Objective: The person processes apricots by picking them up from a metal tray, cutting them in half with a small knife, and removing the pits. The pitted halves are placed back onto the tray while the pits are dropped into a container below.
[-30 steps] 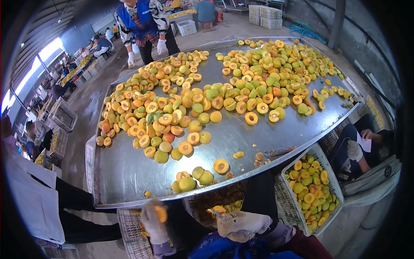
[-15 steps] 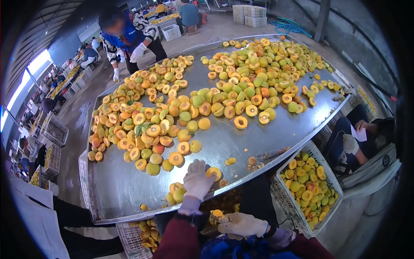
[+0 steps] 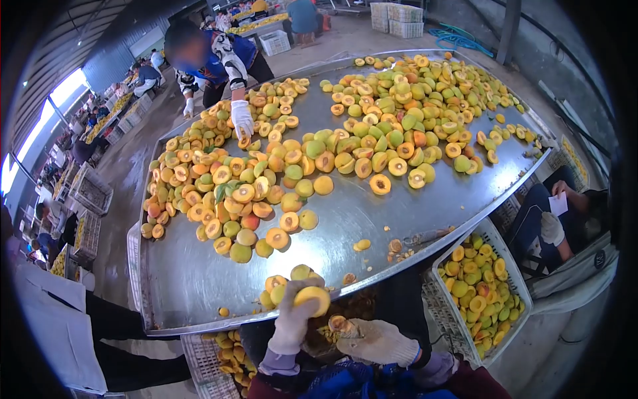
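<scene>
My left hand (image 3: 296, 316), in a whitish glove, grips a yellow peach half (image 3: 312, 301) just over the near edge of the metal table (image 3: 359, 233). Beside it, a few more peach halves (image 3: 274, 284) rest on the tabletop. My right hand (image 3: 379, 341), in a stained glove, is closed in front of my body, below the table edge. A small orange-brown piece (image 3: 339, 324) shows at its fingertips; I cannot tell what the hand is closed on. Peach pieces (image 3: 359, 306) lie in the shadow under the edge.
A big spread of halved peaches (image 3: 392, 120) covers the table's far side. To the right stands a crate of peach halves (image 3: 488, 237); another crate (image 3: 199, 362) is below on the left. Across the table, a person's gloved hand (image 3: 241, 120) reaches into the fruit. Another person (image 3: 555, 206) sits at right.
My left hand has picked up a peach half from the table and drawn it back towards my right hand. The person opposite has leaned in and put a hand on the fruit.
</scene>
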The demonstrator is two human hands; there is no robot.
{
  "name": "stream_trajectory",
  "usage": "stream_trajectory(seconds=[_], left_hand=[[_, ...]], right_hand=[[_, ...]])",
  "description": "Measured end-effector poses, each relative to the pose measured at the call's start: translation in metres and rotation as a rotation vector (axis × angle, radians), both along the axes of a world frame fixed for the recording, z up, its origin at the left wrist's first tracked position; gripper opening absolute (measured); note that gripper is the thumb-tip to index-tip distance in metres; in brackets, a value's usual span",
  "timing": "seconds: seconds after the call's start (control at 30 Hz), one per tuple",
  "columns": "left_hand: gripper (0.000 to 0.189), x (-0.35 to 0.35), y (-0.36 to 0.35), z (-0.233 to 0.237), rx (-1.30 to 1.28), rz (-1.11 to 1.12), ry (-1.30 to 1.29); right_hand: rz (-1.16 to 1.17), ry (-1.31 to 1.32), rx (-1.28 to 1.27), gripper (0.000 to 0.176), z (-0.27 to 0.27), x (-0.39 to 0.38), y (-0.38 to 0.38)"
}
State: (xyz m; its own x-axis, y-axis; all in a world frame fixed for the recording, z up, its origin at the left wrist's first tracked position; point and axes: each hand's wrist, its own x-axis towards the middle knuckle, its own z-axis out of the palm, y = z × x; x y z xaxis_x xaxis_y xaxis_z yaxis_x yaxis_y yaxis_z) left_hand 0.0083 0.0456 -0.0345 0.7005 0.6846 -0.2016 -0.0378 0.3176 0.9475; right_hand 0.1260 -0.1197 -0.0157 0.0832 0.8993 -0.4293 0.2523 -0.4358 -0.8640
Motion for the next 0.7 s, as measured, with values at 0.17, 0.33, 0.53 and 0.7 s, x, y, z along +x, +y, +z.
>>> stream_trajectory(seconds=[0.17, 0.33, 0.53, 0.7], left_hand=[[0.034, -0.013, -0.02, 0.023, -0.324, 0.071, -0.31], [0.055, -0.02, -0.031, 0.025, -0.023, 0.036, -0.186], [0.058, -0.02, -0.049, 0.026, -0.114, 0.044, -0.293], [0.057, -0.013, -0.061, 0.035, 0.048, 0.181, -0.283]], right_hand=[[-0.014, 0.294, -0.136, 0.047, 0.029, -0.007, 0.007], [-0.024, 0.064, -0.046, 0.034, 0.049, -0.017, 0.014], [-0.013, -0.492, 0.564, 0.026, 0.003, -0.034, -0.001], [-0.095, 0.174, 0.124, 0.024, 0.025, -0.031, 0.001]])
